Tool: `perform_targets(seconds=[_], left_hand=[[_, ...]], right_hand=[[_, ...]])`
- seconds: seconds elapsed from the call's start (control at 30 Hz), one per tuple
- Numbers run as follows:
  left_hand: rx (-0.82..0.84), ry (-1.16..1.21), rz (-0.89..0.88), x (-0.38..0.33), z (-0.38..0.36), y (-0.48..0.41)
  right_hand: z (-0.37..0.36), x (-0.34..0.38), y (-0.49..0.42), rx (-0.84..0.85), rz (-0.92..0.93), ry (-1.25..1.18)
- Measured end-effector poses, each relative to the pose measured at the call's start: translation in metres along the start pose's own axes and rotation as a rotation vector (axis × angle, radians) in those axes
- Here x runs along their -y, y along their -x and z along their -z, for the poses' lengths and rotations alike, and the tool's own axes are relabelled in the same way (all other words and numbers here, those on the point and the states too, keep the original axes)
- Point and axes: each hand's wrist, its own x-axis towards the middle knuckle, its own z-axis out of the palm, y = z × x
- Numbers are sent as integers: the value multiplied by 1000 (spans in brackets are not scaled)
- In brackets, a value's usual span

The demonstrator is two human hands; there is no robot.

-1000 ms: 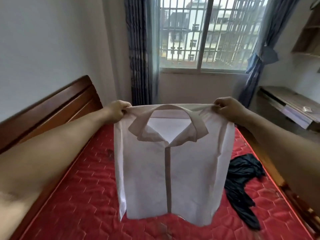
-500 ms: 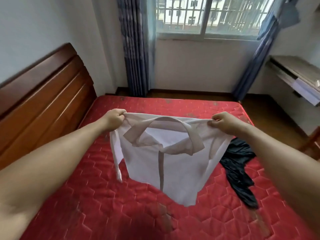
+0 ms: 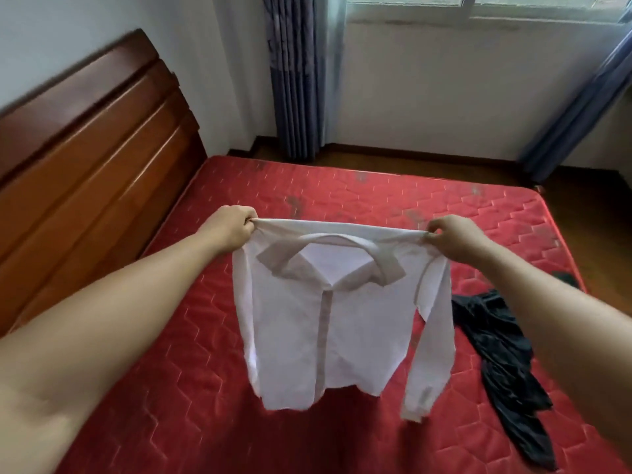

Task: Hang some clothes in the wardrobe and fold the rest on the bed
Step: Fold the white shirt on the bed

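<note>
The white shirt hangs in the air over the middle of the red bed, front side facing the person. The left hand pinches one shoulder at about 10 o'clock from the shirt's middle. The right hand pinches the other shoulder at about 2 o'clock. The fingers of both hands are closed tight on the cloth, and the top edge is pulled straight between them. One long sleeve dangles down at 4 o'clock.

The shirt looks thin, light and floppy. It will bend and swing easily, so the shoulders seem a good place to hold it. It should lie flat if it is lowered slowly.

A black garment lies crumpled on the bed at 3 o'clock, apart from the shirt.

No words or labels can be read anywhere.
</note>
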Motion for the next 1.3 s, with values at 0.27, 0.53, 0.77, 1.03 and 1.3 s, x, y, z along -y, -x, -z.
perform_targets(seconds=[0.27, 0.53, 0.77, 1.03, 1.3], left_hand=[[-86, 62, 195, 20, -149, -111], [-5, 372, 237, 51, -277, -216], [448, -1, -77, 92, -433, -196], [571, -328, -31, 171, -553, -82], [240, 11, 371, 186, -553, -6]], right_hand=[[-144, -38, -110, -153, -207, -421], [-254, -76, -231, -48, -175, -532], [-412, -106, -220, 328, -127, -120], [-535, -144, -93, 278, -318, 115], [-552, -158, -35, 96, -744, -383]])
